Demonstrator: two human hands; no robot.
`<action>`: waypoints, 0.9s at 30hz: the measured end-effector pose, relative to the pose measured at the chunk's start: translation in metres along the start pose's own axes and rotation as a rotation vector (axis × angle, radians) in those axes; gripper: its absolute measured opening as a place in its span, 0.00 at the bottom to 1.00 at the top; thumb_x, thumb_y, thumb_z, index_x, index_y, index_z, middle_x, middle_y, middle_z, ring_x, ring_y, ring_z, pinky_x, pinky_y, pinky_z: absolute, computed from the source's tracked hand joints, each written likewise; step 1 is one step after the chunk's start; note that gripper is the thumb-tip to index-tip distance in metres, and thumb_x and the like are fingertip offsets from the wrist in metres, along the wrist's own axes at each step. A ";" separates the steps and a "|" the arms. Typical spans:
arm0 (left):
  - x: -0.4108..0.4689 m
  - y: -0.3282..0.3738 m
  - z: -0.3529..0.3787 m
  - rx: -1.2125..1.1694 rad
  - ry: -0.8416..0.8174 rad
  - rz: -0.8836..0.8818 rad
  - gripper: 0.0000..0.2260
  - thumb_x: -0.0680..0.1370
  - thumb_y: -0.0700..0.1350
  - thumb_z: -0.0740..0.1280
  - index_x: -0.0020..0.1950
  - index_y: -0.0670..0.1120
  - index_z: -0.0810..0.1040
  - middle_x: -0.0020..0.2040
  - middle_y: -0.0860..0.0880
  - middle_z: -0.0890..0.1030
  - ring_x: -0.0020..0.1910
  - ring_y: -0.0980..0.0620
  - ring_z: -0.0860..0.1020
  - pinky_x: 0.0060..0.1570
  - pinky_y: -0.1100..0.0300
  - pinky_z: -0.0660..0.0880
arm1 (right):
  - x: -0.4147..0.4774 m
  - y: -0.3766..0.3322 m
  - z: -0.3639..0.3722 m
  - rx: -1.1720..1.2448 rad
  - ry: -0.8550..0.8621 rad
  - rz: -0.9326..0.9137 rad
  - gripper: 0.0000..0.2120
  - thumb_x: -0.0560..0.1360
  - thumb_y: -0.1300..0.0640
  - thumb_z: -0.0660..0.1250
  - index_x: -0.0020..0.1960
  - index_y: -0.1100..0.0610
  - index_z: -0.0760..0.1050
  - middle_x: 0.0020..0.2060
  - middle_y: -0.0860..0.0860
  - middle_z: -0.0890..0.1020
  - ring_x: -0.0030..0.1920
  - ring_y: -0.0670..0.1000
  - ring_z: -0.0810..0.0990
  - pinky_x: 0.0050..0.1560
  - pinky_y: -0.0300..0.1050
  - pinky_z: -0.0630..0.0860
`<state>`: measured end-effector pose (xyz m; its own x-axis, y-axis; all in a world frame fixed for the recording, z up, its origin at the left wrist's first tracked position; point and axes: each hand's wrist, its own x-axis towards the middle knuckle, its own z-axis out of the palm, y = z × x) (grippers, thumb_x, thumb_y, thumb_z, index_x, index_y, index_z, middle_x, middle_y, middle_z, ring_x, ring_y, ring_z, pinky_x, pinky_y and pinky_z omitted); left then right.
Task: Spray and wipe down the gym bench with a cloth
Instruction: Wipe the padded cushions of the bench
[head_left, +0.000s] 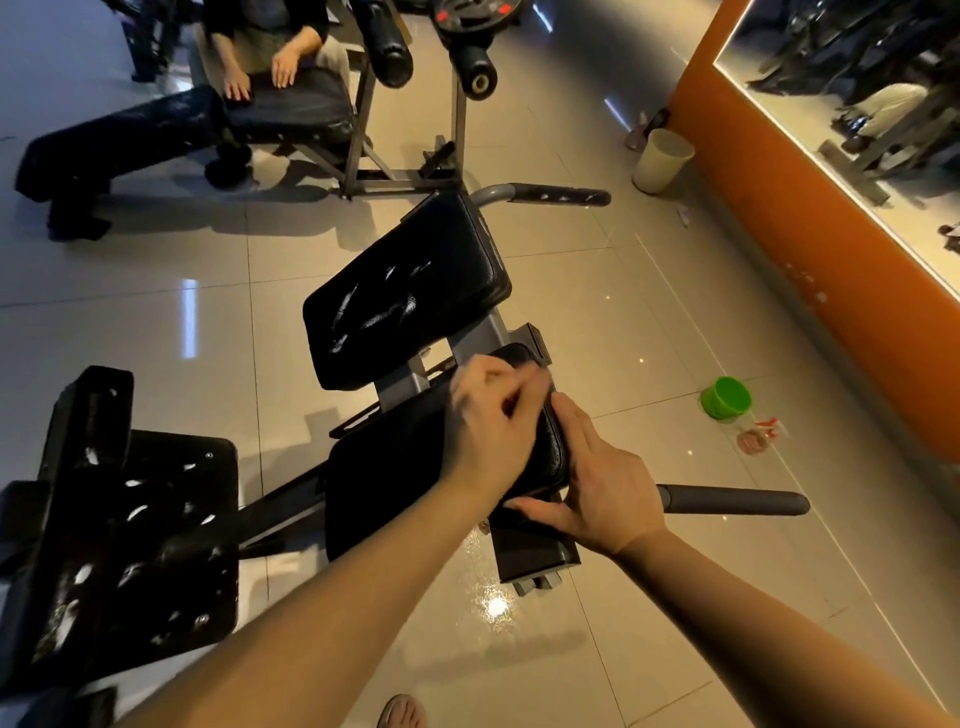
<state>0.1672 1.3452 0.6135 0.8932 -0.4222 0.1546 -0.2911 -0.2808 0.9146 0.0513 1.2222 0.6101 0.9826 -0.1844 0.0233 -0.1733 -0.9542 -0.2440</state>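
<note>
Rubbing at the right edge of the near pad (395, 467) of the gym bench (470, 332) with the curled left hand (488, 421) while bracing its side with the flat, released right hand (597, 483); risks leaving the wet streaks on the far pad (441, 244) to dry unwiped, or slipping on the floor (498, 608), which looks wet below. Cannot tell whether a cloth sits inside the blurred left fingers, nor whether the clear thing (756, 439) beside the green cup (724, 397) is the spray bottle.

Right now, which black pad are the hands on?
The near seat pad, touched by left hand and right hand; the streaked back pad beyond it is untouched.
</note>
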 end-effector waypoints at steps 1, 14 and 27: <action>-0.018 0.001 -0.003 0.008 -0.044 0.098 0.16 0.82 0.57 0.64 0.57 0.49 0.85 0.55 0.51 0.75 0.56 0.53 0.74 0.54 0.64 0.73 | 0.000 0.001 0.001 0.004 -0.005 0.001 0.55 0.69 0.19 0.59 0.82 0.52 0.48 0.79 0.48 0.63 0.45 0.49 0.83 0.41 0.47 0.83; 0.002 -0.005 -0.009 -0.003 -0.100 0.049 0.13 0.79 0.47 0.72 0.64 0.50 0.83 0.58 0.54 0.75 0.59 0.55 0.75 0.57 0.65 0.73 | 0.000 0.002 0.001 -0.014 -0.048 0.033 0.56 0.67 0.16 0.55 0.82 0.50 0.43 0.80 0.47 0.59 0.45 0.51 0.83 0.42 0.49 0.83; -0.011 -0.009 -0.009 -0.049 -0.101 0.050 0.11 0.81 0.44 0.70 0.62 0.50 0.83 0.59 0.54 0.75 0.60 0.55 0.75 0.61 0.62 0.76 | 0.000 0.001 -0.001 -0.015 -0.040 0.029 0.56 0.68 0.16 0.55 0.82 0.51 0.45 0.80 0.49 0.61 0.46 0.51 0.83 0.42 0.49 0.83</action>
<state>0.1628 1.3604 0.6073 0.8384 -0.5197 0.1642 -0.3148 -0.2158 0.9243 0.0514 1.2214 0.6109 0.9789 -0.2029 -0.0224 -0.2026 -0.9521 -0.2291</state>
